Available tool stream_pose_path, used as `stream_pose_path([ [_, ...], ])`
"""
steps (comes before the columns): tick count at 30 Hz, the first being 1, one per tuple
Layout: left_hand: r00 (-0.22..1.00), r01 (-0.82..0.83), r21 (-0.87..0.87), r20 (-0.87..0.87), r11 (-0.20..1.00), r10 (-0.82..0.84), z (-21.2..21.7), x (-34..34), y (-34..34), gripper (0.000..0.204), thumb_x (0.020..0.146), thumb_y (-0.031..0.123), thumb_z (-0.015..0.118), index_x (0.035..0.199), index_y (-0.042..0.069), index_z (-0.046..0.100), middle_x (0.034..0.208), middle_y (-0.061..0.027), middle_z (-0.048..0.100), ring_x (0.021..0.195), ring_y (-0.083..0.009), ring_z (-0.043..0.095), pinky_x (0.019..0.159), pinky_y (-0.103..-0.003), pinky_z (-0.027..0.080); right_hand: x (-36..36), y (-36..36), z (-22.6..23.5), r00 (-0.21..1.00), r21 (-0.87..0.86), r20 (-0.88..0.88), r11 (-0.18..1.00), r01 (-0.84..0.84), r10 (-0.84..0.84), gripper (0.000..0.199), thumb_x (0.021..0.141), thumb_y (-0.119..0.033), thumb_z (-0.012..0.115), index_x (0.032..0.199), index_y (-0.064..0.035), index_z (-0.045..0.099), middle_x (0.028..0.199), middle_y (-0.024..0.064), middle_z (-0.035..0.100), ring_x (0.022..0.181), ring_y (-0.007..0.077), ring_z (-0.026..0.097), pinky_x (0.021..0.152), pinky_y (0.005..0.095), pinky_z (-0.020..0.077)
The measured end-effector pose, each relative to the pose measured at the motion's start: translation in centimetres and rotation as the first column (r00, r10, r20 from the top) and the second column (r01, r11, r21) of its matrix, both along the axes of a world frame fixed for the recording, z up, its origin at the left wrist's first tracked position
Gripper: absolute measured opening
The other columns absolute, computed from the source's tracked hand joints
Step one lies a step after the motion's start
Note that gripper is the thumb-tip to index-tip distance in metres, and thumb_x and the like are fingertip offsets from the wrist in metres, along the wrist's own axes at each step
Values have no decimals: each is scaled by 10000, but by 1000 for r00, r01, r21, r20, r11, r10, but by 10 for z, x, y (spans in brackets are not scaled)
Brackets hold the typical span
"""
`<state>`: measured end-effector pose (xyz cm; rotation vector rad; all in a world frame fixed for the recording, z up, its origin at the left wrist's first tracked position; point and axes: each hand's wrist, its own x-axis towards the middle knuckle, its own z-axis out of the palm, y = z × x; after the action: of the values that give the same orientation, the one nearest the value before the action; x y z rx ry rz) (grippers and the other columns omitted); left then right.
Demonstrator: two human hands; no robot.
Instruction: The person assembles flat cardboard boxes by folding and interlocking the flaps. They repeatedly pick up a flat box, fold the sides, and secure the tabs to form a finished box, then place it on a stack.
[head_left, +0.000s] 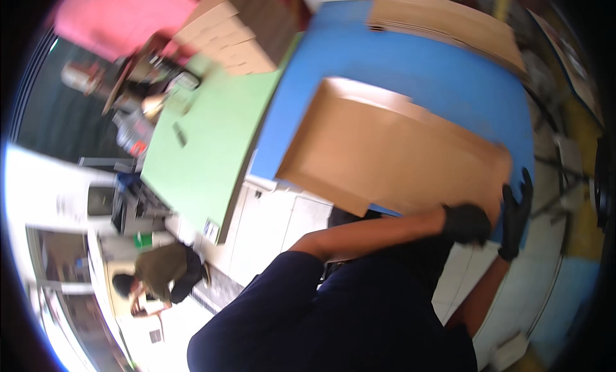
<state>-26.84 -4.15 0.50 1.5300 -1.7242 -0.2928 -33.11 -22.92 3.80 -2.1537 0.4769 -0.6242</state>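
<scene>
A shallow brown cardboard box lies open on a blue tabletop, its walls partly raised. My left hand, in a black glove, is curled at the near right corner of the box and looks closed on its edge; motion blurs the fingers. Just right of that corner is my right hand, also black-gloved, with the fingers stretched out and apart. It is beside the box's right end wall; whether it touches the cardboard I cannot tell.
Flat cardboard pieces are stacked along the table's far edge. To the left, a green table holds stacked cardboard boxes, a small dark object and a clear plastic bottle. Another person is at the lower left.
</scene>
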Motion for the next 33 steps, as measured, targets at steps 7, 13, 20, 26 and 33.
stream_pose_path([
  [7,973,-93,499,228,862,-27,57,3,51,237,775,312,802,790,83,743,800,-127,737,779,-343,727,717,-461,538,-14,-23,18,825,-263,-565,942,-210,26,538,999,-194,624,1470,21,480,1436,191,578,1272,310,585,1095,382,435],
  [13,941,-326,327,196,887,274,67,-2,75,427,727,442,844,877,59,731,747,-129,710,753,-338,719,745,-478,503,-35,19,-19,800,329,-418,892,-309,431,534,1044,-235,546,1498,30,451,1505,200,508,1314,310,553,1107,374,428],
  [20,774,-631,-92,-22,770,632,26,-38,68,229,799,264,729,913,66,725,769,-88,671,765,-312,683,727,-489,488,-44,32,-45,859,133,-407,950,-283,312,463,1053,-122,523,1476,60,473,1480,193,512,1321,294,531,1105,395,438],
  [26,725,-667,-62,176,742,666,70,-37,137,289,687,260,767,932,107,754,824,-92,686,801,-289,689,643,-421,509,-56,55,-56,897,390,-309,902,-185,317,549,1030,-183,605,1487,80,451,1451,170,526,1288,262,548,1028,351,496],
  [33,786,-611,199,273,766,555,91,-30,145,218,782,250,664,868,62,734,706,-146,663,655,-299,665,585,-485,501,-56,116,-33,965,669,-216,742,38,146,464,1004,-149,643,1415,49,558,1411,166,584,1302,264,549,1096,384,446],
])
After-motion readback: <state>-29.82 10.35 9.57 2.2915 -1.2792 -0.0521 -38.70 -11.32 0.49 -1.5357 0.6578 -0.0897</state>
